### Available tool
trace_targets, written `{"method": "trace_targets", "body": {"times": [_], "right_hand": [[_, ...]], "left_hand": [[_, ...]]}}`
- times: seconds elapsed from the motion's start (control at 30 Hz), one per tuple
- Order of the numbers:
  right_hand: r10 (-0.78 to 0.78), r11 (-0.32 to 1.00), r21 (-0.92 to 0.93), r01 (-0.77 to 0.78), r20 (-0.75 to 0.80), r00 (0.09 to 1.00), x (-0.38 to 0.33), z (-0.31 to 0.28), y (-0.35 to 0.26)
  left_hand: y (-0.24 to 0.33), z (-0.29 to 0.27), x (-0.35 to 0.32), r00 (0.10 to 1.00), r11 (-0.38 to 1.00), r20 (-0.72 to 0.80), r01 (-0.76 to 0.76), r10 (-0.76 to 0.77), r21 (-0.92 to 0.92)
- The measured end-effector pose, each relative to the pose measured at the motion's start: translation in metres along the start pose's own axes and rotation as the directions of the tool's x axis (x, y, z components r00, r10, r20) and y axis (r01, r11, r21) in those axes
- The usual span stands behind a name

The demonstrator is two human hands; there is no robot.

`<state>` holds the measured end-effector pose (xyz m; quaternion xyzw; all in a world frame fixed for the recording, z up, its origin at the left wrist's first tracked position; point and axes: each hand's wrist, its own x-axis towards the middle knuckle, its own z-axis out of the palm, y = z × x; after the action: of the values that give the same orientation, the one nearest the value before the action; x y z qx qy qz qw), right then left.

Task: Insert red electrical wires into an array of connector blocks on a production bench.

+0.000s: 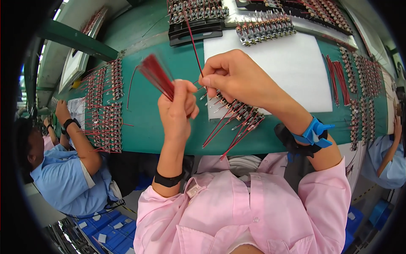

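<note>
My left hand (177, 106) is closed round a bundle of thin red and black wires (157, 75), whose upper ends are smeared by motion. Close beside it, my right hand (230, 78) pinches a single red-and-black wire (193, 40) that stands up from the fingertips. Just under the right hand lies a row of small metal parts (241, 111), some with red wires trailing toward the table's near edge. The row's far end is hidden by that hand. A white foam sheet (292, 76) lies beneath the right hand and part of the row.
Behind the foam stands another row of small metal parts (266, 30); a black tray (196, 31) of them is to its left. Wired rows (103, 106) lie on the green table (144, 122) at left. Loose red wires (337, 80) lie right. A co-worker in blue (72, 178) sits at left.
</note>
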<state>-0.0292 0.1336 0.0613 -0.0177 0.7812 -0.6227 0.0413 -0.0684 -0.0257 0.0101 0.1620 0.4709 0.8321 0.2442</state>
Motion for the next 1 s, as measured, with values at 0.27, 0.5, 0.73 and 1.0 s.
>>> {"method": "trace_targets", "body": {"times": [0.27,0.5,0.73,1.0], "right_hand": [[-0.137,0.981,0.129,0.144,-0.063,0.989,-0.003,-0.012,0.008],[-0.219,0.972,0.066,0.224,-0.080,0.973,-0.016,-0.012,0.008],[-0.201,0.979,0.021,0.202,-0.021,0.979,-0.021,-0.007,0.004],[-0.173,0.985,-0.004,0.174,-0.057,0.983,-0.023,0.006,-0.004]], "left_hand": [[0.006,0.054,-0.012,0.959,0.925,-0.256,-0.020,0.126,0.380],[0.010,0.069,-0.024,0.916,0.749,-0.259,-0.063,0.305,0.660],[0.011,0.065,-0.031,0.922,0.682,-0.190,-0.101,0.339,0.725],[0.014,0.041,-0.030,0.956,0.750,-0.081,-0.167,0.282,0.640]]}}
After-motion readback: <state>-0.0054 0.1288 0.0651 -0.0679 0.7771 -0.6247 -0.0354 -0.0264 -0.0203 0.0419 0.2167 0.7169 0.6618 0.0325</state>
